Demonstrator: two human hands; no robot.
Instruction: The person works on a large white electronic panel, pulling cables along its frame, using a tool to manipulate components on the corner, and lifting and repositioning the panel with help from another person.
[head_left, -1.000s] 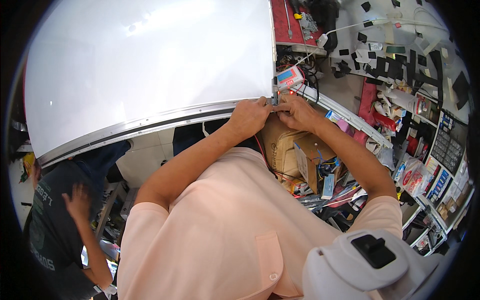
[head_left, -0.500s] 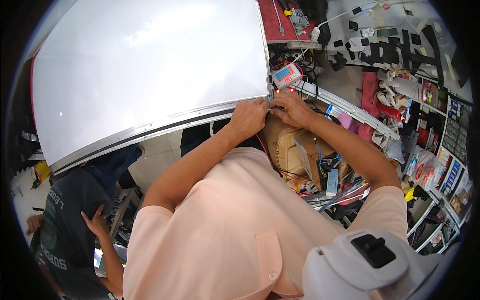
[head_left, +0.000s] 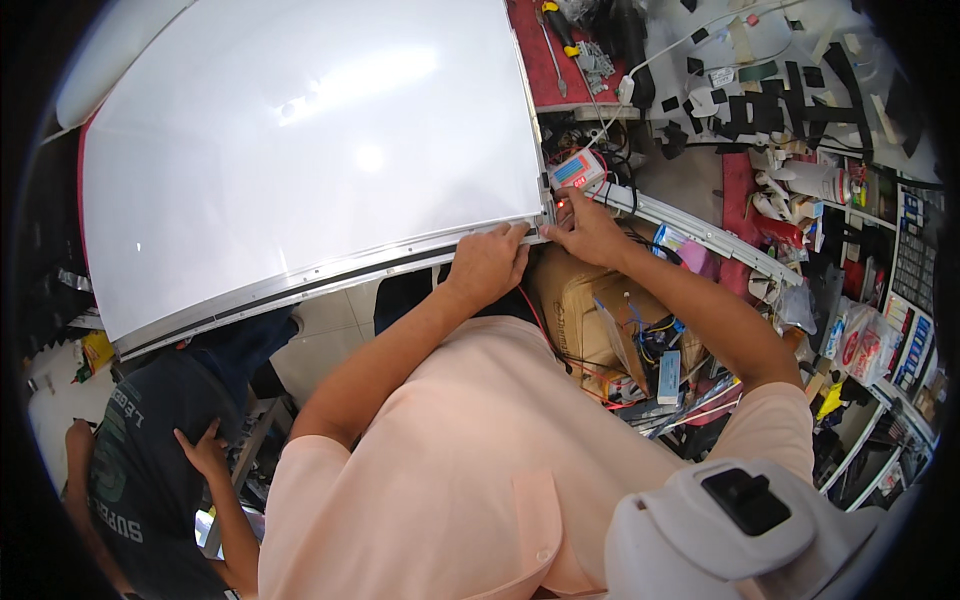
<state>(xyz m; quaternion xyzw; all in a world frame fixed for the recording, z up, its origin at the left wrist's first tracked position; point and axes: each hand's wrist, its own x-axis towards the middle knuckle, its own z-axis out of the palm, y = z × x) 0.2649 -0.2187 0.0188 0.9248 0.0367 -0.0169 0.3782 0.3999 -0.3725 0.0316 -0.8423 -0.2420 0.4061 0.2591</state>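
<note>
A large white flat panel (head_left: 300, 170) with a silver metal frame (head_left: 330, 272) lies before me. At its near right corner, my left hand (head_left: 488, 265) rests closed over the frame edge with fingers curled on it. Just to the right, my right hand (head_left: 588, 232) is at the same corner, its thumb and bent index finger closing around the frame's end. What lies between those fingertips is hidden. Right beside this hand sits a small white box tester (head_left: 575, 172) with a blue display, and a red light glows by the index finger.
A metal rail (head_left: 700, 225) runs off to the right. Below my right forearm are a brown cardboard box (head_left: 562, 300) and tangled wires. Screwdrivers (head_left: 560, 30) lie on a red surface. Another person (head_left: 165, 440) stands at the lower left. Crowded shelves (head_left: 905, 330) line the right.
My hands were fingertip to fingertip at the corner; now they are slightly apart. The right index finger has lifted toward the tester, covering one red light. The whole view has shifted a little.
</note>
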